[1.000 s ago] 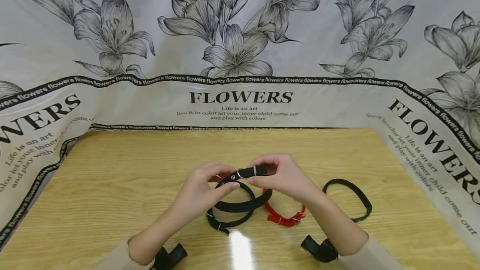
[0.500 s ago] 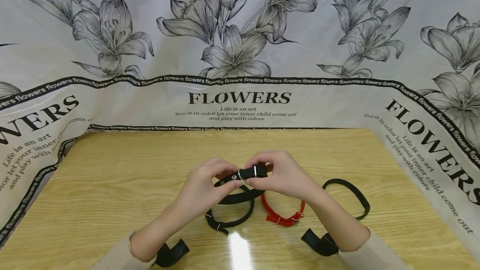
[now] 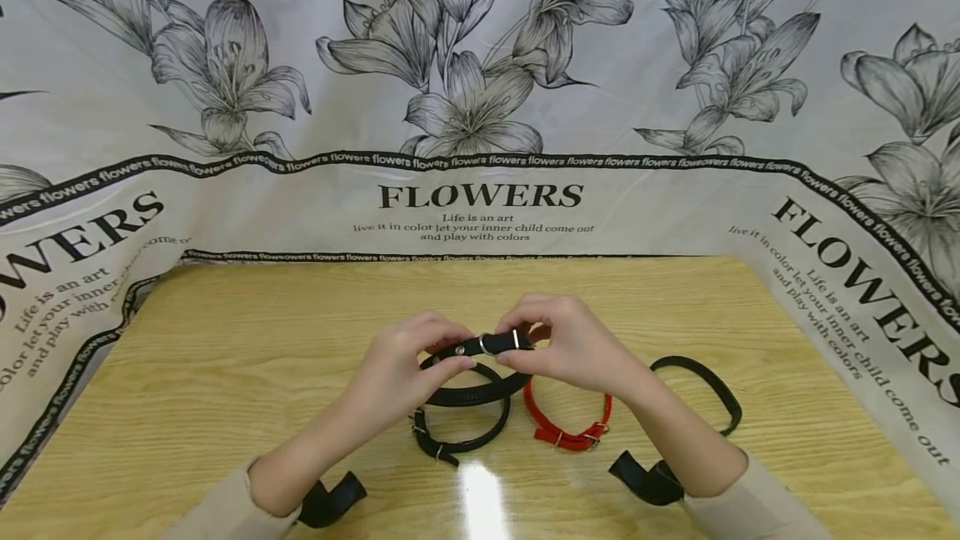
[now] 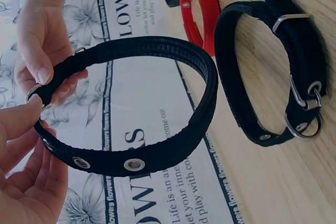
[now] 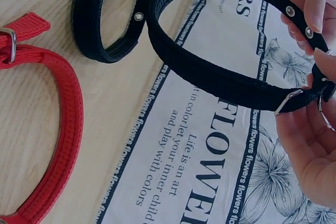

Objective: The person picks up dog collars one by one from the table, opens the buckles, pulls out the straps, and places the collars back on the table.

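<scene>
Between both hands is a black collar (image 3: 468,395), raised above the table in a closed loop. My left hand (image 3: 401,365) pinches its strap beside the metal eyelets. On the other side of the D-ring, my right hand (image 3: 573,348) pinches the buckle end, near a metal keeper loop (image 5: 289,102). The left wrist view shows the padded inside of the loop and its eyelets (image 4: 134,164). Fingers partly cover the buckle. Under the held loop, a second black collar (image 3: 468,447) lies on the table, fastened. A red collar (image 3: 566,442) rests just right of it.
Farther right, partly behind the right forearm, lies a dark collar (image 3: 708,372). Black curved pieces (image 3: 333,500) sit by both wrists. A floral printed cloth (image 3: 480,207) borders the wooden table (image 3: 285,315) at the back and sides.
The held collar's loop has swung a little to the left and levelled. The hands have drawn slightly apart over the last half second, both still pinching it. The collars on the table have not moved.
</scene>
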`<control>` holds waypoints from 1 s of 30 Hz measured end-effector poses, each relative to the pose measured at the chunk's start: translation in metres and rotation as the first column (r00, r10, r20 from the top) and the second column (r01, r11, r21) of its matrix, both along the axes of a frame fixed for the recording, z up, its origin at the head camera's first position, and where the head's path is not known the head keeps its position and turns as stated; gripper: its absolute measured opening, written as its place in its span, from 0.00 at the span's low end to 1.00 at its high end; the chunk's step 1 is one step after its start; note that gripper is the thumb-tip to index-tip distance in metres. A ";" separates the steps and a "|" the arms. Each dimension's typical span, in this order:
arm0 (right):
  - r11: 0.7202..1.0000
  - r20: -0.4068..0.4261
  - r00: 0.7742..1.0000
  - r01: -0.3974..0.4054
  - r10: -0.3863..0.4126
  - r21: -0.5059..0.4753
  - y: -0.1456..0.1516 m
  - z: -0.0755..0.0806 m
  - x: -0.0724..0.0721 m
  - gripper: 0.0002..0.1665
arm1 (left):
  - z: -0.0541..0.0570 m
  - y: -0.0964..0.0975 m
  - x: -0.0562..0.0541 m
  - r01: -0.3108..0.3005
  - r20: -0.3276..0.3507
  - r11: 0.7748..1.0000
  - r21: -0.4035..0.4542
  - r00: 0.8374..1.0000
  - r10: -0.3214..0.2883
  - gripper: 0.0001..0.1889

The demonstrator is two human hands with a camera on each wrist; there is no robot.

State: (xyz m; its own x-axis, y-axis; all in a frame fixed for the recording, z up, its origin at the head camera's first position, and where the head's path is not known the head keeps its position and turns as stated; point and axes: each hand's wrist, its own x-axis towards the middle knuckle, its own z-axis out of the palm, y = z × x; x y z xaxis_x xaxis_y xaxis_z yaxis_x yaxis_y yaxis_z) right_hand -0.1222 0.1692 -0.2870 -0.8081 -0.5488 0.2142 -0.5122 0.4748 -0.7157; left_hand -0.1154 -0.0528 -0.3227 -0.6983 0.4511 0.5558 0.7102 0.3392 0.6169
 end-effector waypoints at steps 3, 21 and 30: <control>1.000 0.001 1.000 0.002 -0.002 -0.002 0.003 0.000 -0.001 0.08 | 0.000 -0.004 -0.001 -0.012 -0.004 1.000 -0.013 1.000 0.012 0.10; 0.933 0.014 0.933 0.359 -0.359 0.009 0.068 0.005 -0.037 0.13 | -0.001 -0.055 -0.053 -0.271 0.120 0.917 0.292 0.962 0.246 0.16; 0.840 0.232 0.852 0.512 -0.469 -0.181 0.097 -0.009 -0.060 0.18 | -0.017 -0.081 -0.090 -0.418 0.291 0.815 0.401 0.902 0.319 0.15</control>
State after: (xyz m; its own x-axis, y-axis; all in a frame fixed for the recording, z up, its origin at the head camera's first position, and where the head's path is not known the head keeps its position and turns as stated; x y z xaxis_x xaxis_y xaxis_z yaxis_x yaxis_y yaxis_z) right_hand -0.1819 0.2665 -0.2959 -0.9930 -0.0233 0.1161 -0.1143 0.4438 -0.8888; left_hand -0.2049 -0.1343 -0.3394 -0.8789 -0.1242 0.4605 0.4314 0.2048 0.8786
